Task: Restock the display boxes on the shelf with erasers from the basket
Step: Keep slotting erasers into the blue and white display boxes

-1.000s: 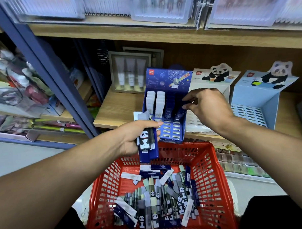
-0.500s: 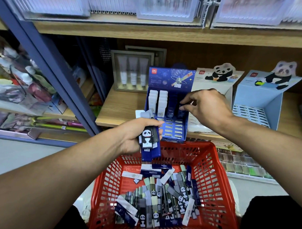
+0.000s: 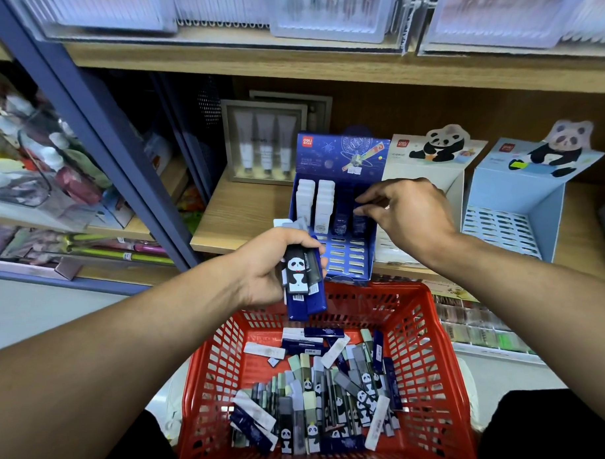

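Note:
A red mesh basket (image 3: 432, 355) below the shelf holds several loose erasers (image 3: 320, 400) in white, dark blue and panda sleeves. My left hand (image 3: 271, 264) grips a bundle of erasers (image 3: 302, 277) above the basket's far rim, a black panda one on top and dark blue ones beneath. The dark blue display box (image 3: 341, 210) on the wooden shelf has two rows of white erasers at left and dark blue ones at right. My right hand (image 3: 407, 215) reaches into its right side, fingertips pinched at a dark blue eraser (image 3: 359, 220). To the right stand a white panda display box (image 3: 432, 169) and a light blue panda display box (image 3: 519, 201).
A grey box of white tubes (image 3: 263, 141) stands behind the blue box. A dark blue upright post (image 3: 95, 140) borders the shelf at left, with mixed goods beyond it. Clear bins (image 3: 324, 12) line the shelf above. Small packs (image 3: 476, 329) fill a lower tier at right.
My right hand has shifted slightly inside the blue box, fingers working on the dark blue column. My left hand has kept its bundle and barely moved.

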`<move>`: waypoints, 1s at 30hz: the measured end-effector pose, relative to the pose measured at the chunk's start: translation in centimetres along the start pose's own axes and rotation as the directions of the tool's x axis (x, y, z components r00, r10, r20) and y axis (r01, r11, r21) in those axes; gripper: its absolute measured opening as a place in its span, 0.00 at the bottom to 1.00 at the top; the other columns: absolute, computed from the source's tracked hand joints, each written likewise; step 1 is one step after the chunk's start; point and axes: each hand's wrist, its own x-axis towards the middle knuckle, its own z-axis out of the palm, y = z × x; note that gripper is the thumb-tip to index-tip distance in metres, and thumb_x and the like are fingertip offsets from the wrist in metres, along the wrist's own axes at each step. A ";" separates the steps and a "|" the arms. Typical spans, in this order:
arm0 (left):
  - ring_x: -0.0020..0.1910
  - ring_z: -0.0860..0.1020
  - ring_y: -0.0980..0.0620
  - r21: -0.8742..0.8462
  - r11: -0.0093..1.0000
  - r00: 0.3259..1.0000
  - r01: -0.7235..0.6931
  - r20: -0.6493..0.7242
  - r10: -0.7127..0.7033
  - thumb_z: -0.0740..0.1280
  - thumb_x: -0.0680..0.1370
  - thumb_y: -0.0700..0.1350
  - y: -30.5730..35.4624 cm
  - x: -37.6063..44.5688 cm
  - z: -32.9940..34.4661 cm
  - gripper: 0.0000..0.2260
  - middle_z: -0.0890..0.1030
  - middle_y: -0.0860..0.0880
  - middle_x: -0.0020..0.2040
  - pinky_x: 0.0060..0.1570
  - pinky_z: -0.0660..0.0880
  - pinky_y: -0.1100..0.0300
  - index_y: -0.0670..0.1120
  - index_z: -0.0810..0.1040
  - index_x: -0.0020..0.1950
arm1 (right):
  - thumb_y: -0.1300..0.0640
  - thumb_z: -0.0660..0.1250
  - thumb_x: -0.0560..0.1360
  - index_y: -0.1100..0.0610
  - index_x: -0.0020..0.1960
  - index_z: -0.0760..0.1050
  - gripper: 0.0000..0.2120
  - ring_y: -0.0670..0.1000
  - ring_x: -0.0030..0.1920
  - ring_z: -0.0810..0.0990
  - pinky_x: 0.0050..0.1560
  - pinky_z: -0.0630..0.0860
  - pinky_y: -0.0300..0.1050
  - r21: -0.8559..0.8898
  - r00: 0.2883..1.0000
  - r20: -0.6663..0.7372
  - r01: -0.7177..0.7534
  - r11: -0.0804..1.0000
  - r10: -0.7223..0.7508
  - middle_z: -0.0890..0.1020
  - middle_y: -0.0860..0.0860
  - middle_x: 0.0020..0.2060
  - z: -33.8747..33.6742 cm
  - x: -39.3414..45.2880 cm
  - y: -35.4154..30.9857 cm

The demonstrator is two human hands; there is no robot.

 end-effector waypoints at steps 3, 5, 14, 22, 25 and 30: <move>0.40 0.80 0.46 -0.030 1.000 1.000 0.006 0.014 -0.006 0.66 0.74 0.37 0.1 0.0 -0.1 0.04 0.81 0.42 0.41 0.52 0.78 0.53 0.39 0.79 0.48 | 0.50 0.70 0.77 0.44 0.53 0.84 0.06 0.38 0.40 0.74 0.39 0.66 0.38 0.032 1.000 -0.011 -0.019 0.999 0.019 0.85 0.38 0.43 0.2 -0.1 -0.1; 0.41 0.80 0.46 -0.015 1.000 1.000 0.005 0.026 -0.004 0.66 0.74 0.37 0.1 0.0 -0.1 0.05 0.82 0.42 0.42 0.54 0.77 0.52 0.39 0.79 0.49 | 0.51 0.71 0.77 0.44 0.52 0.84 0.05 0.36 0.38 0.74 0.38 0.65 0.31 0.081 0.999 -0.026 -0.039 0.996 0.042 0.84 0.37 0.41 0.5 0.0 0.1; 0.35 0.82 0.49 0.070 0.997 1.000 -0.019 0.019 0.017 0.68 0.77 0.38 0.1 -0.3 0.2 0.01 0.83 0.43 0.39 0.41 0.82 0.56 0.41 0.79 0.46 | 0.52 0.74 0.75 0.44 0.47 0.84 0.03 0.44 0.47 0.78 0.46 0.73 0.41 0.216 0.995 -0.011 -0.093 0.972 0.097 0.81 0.37 0.38 1.6 0.2 1.0; 0.35 0.84 0.50 0.084 0.996 0.999 -0.043 0.005 0.043 0.72 0.76 0.39 -0.1 -0.3 0.2 0.04 0.85 0.43 0.40 0.41 0.83 0.56 0.41 0.81 0.50 | 0.45 0.74 0.74 0.41 0.44 0.82 0.02 0.43 0.48 0.72 0.45 0.66 0.43 0.036 0.993 -0.023 -0.111 0.993 0.112 0.77 0.38 0.46 0.6 1.0 0.4; 0.35 0.84 0.50 0.074 0.995 0.998 -0.062 -0.004 0.062 0.73 0.75 0.40 0.0 -0.2 0.0 0.04 0.85 0.44 0.40 0.41 0.83 0.56 0.43 0.81 0.49 | 0.46 0.72 0.75 0.41 0.47 0.83 0.02 0.45 0.49 0.75 0.45 0.65 0.42 -0.006 0.993 -0.015 -0.117 0.993 0.117 0.80 0.39 0.49 0.6 1.1 0.3; 0.32 0.83 0.52 0.103 0.992 0.997 -0.070 -0.022 0.072 0.74 0.75 0.41 -0.2 -0.4 0.3 0.03 0.84 0.46 0.36 0.34 0.82 0.58 0.44 0.81 0.46 | 0.46 0.70 0.76 0.42 0.53 0.83 0.07 0.50 0.54 0.79 0.46 0.67 0.42 -0.099 0.995 0.032 -0.094 0.991 0.097 0.81 0.42 0.54 0.7 0.8 0.5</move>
